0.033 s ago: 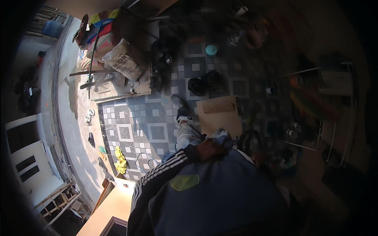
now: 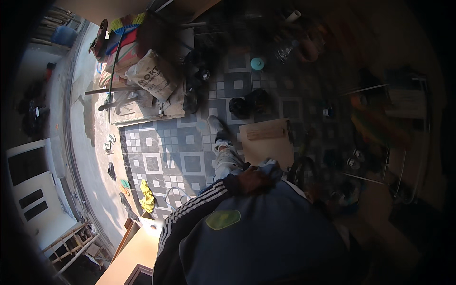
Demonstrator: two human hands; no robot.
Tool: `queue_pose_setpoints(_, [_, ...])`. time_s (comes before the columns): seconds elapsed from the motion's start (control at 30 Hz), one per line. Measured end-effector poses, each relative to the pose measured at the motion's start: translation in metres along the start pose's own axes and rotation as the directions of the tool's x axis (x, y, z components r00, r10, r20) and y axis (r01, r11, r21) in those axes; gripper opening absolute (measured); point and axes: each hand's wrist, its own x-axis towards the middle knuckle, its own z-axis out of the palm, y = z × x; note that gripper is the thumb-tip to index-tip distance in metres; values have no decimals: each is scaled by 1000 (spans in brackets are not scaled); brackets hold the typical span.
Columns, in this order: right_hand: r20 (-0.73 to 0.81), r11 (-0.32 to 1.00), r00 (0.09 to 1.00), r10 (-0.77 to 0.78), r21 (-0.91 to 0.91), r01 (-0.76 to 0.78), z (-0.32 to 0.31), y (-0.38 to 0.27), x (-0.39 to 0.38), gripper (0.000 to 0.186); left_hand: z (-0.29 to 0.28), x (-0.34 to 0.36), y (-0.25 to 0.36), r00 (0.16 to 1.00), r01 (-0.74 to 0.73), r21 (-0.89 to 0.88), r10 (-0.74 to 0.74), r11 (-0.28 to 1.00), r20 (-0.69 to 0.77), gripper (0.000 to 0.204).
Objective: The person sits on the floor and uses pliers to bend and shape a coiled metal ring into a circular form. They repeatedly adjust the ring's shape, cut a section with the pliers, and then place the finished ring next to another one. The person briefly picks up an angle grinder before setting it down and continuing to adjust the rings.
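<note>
My left hand [image 2: 254,181] rests in front of my dark jacket [image 2: 266,232], at the end of a sleeve with white stripes. Shadow blurs its fingers, so whether it holds anything is unclear. Right beside it is a bunched grey-blue fabric [image 2: 270,169], possibly part of my trousers. My right hand cannot be made out in the dark area on the right. One leg in pale worn jeans [image 2: 227,161] stretches forward to a grey shoe [image 2: 215,122]. A flat tan board [image 2: 266,147] lies on the tiles just ahead, with a brown wooden piece [image 2: 266,131] across its far part.
A stack with a paper sack [image 2: 151,76] and a broom [image 2: 127,23] stands far left. Dark bags [image 2: 247,103] sit beyond the board. A yellow cloth [image 2: 146,197] lies at left, near sandals [image 2: 109,141]. A light-brown tabletop [image 2: 135,251] is at lower left; a metal frame [image 2: 403,175] stands right.
The surroundings sit slightly farther right and lower in the picture. My left hand has stayed at the jacket front.
</note>
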Motion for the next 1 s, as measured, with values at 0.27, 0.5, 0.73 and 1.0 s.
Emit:
queue_pose_setpoints(0.27, [-35, 837, 937, 347, 463, -293, -37, -154, 102, 68, -160, -71, -89, 996, -74, 206, 84, 976, -40, 38])
queue_pose_setpoints(0.5, [200, 696, 958, 208, 658, -288, -117, -274, 185, 57, -228, -107, -121, 945, 74, 343, 45, 937, -325, 29])
queue_pose_setpoints(0.73, [-86, 898, 996, 8, 438, 31, -152, -390, 245, 52, -291, -109, -152, 898, 184, 425, 25, 886, -440, 24])
queue_pose_setpoints(1.0, [-42, 872, 998, 52, 490, -25, -181, -433, 336, 53, -397, -65, -220, 915, -43, 292, 155, 956, -372, 34])
